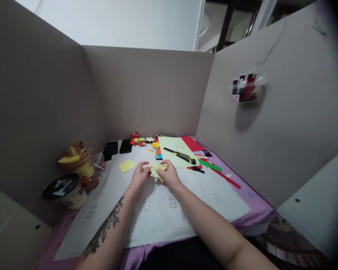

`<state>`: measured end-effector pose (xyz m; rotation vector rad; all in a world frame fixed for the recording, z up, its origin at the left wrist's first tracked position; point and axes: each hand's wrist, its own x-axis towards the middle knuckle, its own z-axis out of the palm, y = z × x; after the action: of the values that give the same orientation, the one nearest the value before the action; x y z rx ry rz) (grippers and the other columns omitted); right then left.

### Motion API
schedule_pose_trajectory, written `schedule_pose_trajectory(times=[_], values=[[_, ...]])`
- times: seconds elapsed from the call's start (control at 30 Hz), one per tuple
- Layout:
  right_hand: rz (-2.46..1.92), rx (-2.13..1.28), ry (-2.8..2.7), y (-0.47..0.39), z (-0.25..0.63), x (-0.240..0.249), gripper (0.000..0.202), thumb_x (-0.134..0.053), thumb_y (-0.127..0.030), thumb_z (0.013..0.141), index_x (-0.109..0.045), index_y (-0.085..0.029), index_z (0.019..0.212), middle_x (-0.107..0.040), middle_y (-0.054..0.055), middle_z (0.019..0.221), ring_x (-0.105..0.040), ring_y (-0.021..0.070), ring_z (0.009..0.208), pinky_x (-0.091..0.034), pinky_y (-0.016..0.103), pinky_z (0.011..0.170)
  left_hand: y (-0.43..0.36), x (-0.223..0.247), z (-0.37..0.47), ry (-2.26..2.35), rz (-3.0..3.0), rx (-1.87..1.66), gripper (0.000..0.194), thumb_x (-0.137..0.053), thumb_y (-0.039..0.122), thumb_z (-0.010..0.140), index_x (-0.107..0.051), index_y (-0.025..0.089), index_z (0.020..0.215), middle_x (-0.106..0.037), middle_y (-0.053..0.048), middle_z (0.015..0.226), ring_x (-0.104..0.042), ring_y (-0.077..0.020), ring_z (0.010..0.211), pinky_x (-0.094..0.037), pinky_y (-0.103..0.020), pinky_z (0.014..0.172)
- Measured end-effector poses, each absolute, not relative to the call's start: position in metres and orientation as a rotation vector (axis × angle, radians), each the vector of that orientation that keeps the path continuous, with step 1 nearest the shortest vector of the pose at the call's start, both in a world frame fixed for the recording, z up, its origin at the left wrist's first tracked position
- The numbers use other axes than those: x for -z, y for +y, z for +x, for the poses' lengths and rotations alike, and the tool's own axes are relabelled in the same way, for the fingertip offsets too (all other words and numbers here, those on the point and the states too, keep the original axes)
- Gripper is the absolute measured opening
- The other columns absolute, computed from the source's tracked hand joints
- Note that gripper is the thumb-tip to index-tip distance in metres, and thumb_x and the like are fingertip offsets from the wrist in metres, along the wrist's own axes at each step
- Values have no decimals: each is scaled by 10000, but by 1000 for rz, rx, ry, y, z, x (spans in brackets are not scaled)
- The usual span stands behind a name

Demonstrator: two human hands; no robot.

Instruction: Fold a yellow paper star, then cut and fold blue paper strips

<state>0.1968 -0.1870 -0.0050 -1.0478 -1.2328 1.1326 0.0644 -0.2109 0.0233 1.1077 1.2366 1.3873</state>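
Observation:
A pale yellow folded-paper star [157, 171] is held between both hands above the white sheet, near the middle of the table. My left hand [141, 174] pinches its left side with thumb and fingers. On the right side, my right hand [169, 174] closes its thumb and fingers on the same star. Some of the star's points show between and below the fingertips. A yellow paper square [126, 166] lies just left of my left hand. Beyond my right hand, a black and yellow cutter [183, 156] rests on a pale green sheet [169, 144].
Finished paper stars [138, 141] sit at the back, beside two dark phones [125, 146]. Colored strips [225, 177] and red paper [192, 143] lie on the right. Pots and a lidded tub [64, 189] stand at the left. Panels enclose the table.

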Motion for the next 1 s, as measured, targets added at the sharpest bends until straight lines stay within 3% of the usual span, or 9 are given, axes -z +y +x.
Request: schedule_pose_trajectory(times=[0.17, 0.3, 0.5, 0.83, 1.0], values=[[-1053, -1166, -1248, -189, 197, 4, 350, -609, -270, 612, -463, -219, 927, -444, -122, 480, -403, 83, 358, -307, 170, 361, -212, -18, 65, 1321, 1228, -1387, 372, -642, 257, 615, -443, 210, 926, -576, 58, 609, -512, -94, 481, -380, -202, 479], [-1011, -1230, -1245, -190, 197, 3, 337, -588, -288, 640, -452, -219, 940, -482, -108, 508, -450, 97, 388, -336, 178, 385, -211, -17, 62, 1357, 1234, -1393, 355, -636, 250, 615, -429, 218, 902, -546, 79, 548, -489, -89, 436, -356, -191, 447], [-978, -1296, -1225, -189, 200, -2, 414, -663, -255, 578, -460, -223, 937, -536, -83, 618, -516, 104, 472, -400, 203, 464, -213, -22, 58, 1352, 1281, -1374, 354, -625, 232, 598, -413, 220, 881, -569, 74, 549, -489, -87, 422, -354, -190, 444], [-1000, -1270, -1464, -199, 203, -9, 363, -657, -221, 596, -482, -224, 914, -315, -147, 468, -276, 49, 378, -215, 152, 367, -216, -21, 52, 1349, 1451, -1236, 298, -634, 214, 595, -469, 215, 843, -547, 79, 524, -469, -83, 421, -308, -171, 424], [-1062, -1255, -1434, -194, 211, -14, 347, -610, -170, 578, -473, -229, 891, -321, -147, 465, -276, 49, 369, -214, 155, 351, -206, -29, 57, 1298, 1399, -1177, 336, -663, 312, 616, -481, 201, 875, -591, 38, 578, -539, -111, 489, -386, -198, 475]])
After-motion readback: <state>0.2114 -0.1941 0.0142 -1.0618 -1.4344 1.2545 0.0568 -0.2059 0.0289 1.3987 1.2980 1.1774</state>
